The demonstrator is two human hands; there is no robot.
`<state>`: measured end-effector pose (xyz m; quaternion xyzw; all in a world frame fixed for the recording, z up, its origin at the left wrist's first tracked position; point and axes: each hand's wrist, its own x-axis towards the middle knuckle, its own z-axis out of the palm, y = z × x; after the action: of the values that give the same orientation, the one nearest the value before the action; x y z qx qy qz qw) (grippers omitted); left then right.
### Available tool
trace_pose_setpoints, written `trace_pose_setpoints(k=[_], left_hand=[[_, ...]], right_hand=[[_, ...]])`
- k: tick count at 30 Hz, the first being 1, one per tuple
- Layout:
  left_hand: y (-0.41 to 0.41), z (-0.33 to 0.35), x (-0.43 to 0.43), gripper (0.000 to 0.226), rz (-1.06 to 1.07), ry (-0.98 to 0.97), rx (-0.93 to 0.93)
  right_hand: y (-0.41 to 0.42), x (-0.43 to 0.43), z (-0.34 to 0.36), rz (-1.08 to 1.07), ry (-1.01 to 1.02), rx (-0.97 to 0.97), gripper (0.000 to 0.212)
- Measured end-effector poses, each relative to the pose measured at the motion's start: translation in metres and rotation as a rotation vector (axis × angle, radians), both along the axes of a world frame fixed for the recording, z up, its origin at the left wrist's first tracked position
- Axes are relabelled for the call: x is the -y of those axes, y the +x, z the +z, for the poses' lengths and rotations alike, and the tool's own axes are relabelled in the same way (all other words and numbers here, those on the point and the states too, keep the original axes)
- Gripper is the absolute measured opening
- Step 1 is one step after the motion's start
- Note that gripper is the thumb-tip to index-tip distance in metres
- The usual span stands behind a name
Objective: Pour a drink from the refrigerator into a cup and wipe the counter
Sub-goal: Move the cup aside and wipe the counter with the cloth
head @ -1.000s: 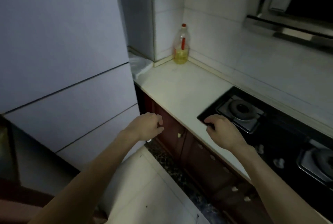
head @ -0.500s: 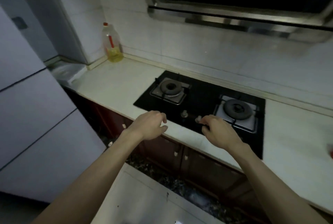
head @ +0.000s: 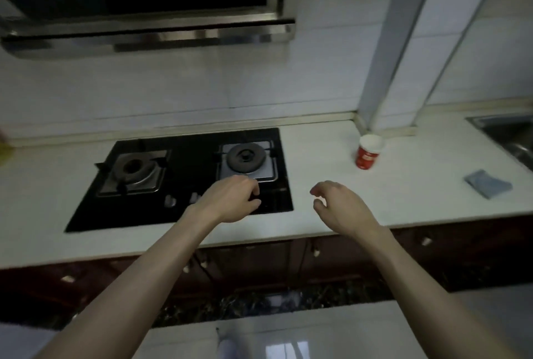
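Head view looks down on a white counter (head: pixel 331 156) that runs across the middle of the frame. Both of the person's forearms reach up from the lower edge. The left hand (head: pixel 230 200) hovers over the lower right corner of the black gas stove (head: pixel 190 162), near centre frame; its fingers are loosely curled and it holds nothing. The right hand (head: pixel 340 208) hangs just to the right of it, over bare counter, its fingers relaxed and bent, also holding nothing. The two hands are near each other but apart.

A red cup (head: pixel 367 152) with a white rim stands upright on the counter in the right-centre of the frame, beside the foot of a tiled wall column. A folded blue cloth (head: pixel 487 184) lies flat further right. A metal sink (head: pixel 507 133) shows at the right edge. A steel range hood (head: pixel 144 32) fills the upper left. Dark red cabinets (head: pixel 432 257) run below the counter edge.
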<state>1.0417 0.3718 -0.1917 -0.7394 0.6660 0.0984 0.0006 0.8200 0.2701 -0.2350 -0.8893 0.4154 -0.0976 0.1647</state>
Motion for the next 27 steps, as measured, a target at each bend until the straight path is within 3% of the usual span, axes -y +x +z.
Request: trace_pose_setpoints(k=[10,27], left_hand=[[-0.066,-0.028,0.120,0.034,-0.284,0.056,-0.088],[-0.039,-0.050,0.292,0.037,-0.390,0.056,-0.178]], right_hand=[[-0.085,0.052,-0.014,-0.262,0.030,-0.121,0.033],[-0.027,0.214,-0.002,-0.319,0.093,-0.253,0.028]])
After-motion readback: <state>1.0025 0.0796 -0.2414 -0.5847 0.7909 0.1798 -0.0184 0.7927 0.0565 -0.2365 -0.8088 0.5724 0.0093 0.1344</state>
